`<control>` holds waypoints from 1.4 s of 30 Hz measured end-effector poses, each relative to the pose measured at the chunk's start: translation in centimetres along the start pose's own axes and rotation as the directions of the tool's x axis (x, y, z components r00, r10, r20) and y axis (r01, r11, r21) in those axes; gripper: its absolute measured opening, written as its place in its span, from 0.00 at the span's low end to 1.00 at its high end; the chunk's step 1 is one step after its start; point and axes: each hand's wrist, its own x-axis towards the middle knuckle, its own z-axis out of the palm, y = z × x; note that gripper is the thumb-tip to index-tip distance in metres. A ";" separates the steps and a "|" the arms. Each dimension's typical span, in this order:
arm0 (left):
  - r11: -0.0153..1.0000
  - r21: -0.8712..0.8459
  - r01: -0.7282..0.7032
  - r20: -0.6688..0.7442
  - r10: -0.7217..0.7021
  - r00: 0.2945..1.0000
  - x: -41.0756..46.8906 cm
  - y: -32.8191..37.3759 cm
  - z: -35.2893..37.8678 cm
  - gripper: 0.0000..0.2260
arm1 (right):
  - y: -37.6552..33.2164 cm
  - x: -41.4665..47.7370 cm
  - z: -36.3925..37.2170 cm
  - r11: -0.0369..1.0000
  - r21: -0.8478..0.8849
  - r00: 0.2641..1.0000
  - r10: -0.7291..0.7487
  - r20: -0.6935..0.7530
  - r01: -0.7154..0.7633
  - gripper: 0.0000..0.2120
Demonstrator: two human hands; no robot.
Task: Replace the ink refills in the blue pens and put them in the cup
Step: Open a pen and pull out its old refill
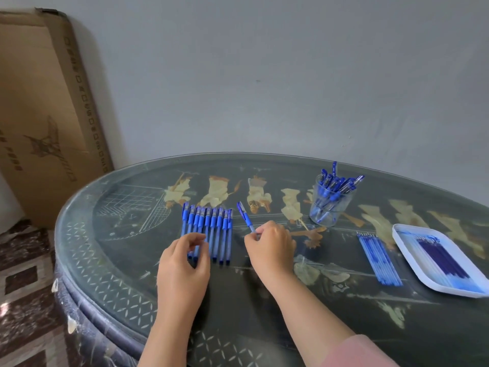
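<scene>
At the near edge of the round glass-topped table, left hand sits over the lower ends of a tight row of capped blue pens, fingers curled; can't tell if it's gripping one. Right hand, just beside the row, pinches one blue pen by its translucent barrel, capped end angled up and away. Further right: loose refills, thin pale-blue tubes, lying parallel on the glass. Next to them, a white rounded-rectangle tray with darker refills. Beyond, well clear of both hands, a clear cup full of pens. Cardboard box leans on the grey wall.
</scene>
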 end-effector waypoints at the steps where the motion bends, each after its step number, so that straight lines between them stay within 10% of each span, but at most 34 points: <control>1: 0.999 0.016 -0.040 0.018 0.040 0.999 -0.1 0.3 0.1 0.09 | 1.0 -0.4 -0.8 0.997 0.040 0.998 -0.058 0.001 0.058 0.06; 7: 0.889 0.033 -0.456 0.321 0.423 0.847 -2.1 3.0 3.0 0.23 | 10.1 -3.8 -6.7 0.918 0.071 0.918 -0.393 0.044 0.390 0.03; 11: 0.818 -0.007 -0.575 0.398 0.529 0.749 -4.2 4.3 5.1 0.15 | 15.1 -5.8 -9.0 0.912 0.039 0.909 -0.411 0.067 0.409 0.02; 24: 0.765 0.023 -0.644 0.471 0.560 0.682 -6.6 4.7 6.8 0.11 | 16.5 -7.1 -8.6 0.907 0.062 0.910 -0.415 -0.030 0.416 0.15; 42: 0.868 -0.034 -0.495 0.532 0.435 0.726 -6.4 5.1 6.4 0.02 | 16.3 -7.6 -8.5 0.817 -0.026 0.817 -0.577 -0.013 0.577 0.03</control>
